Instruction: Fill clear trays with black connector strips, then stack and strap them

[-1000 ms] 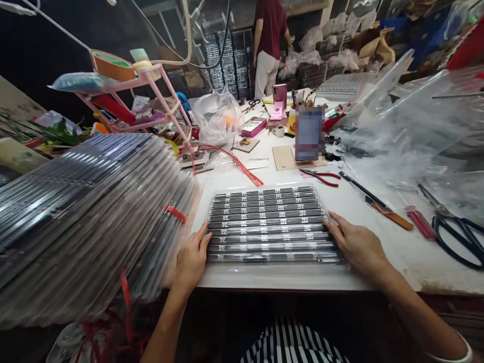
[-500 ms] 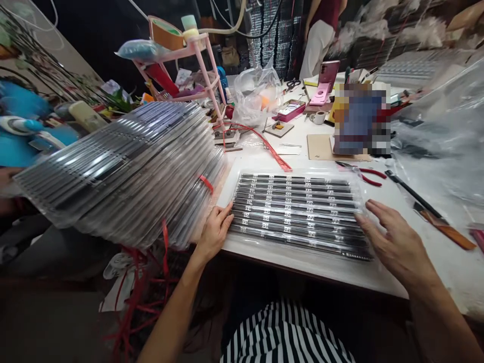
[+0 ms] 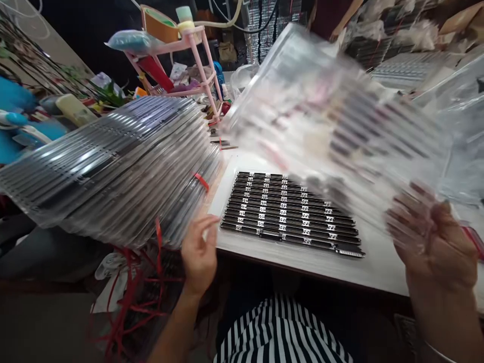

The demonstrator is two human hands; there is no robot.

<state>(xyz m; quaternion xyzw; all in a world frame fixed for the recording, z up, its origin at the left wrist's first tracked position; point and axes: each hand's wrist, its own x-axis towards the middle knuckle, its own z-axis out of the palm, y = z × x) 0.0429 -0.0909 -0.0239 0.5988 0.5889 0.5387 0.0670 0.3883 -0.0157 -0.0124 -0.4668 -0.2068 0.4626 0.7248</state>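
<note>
A clear plastic tray [image 3: 302, 101], blurred by motion, is tilted up over the right half of the table. My right hand [image 3: 434, 237] grips it by its lower right corner, the fingers seen through the plastic. Beneath it, rows of dark slotted strips with silvery patches [image 3: 276, 206] lie side by side on the white table; the lifted tray hides their upper right part. My left hand [image 3: 200, 252] is just off the left end of these strips, fingers bent, with a gap between thumb and forefinger and nothing seen in it.
To the left leans a large stack of clear trays [image 3: 124, 161] with dark contents. A pink rack [image 3: 206, 65] stands behind it, with a tape roll [image 3: 161, 25] on top. Red straps [image 3: 128, 307] hang below the table edge. Another person [image 3: 333, 17] is at the back.
My right hand has lifted the clear tray off the strips, up and to the right, uncovering them. My left hand has let go of the left edge and drawn back slightly.
</note>
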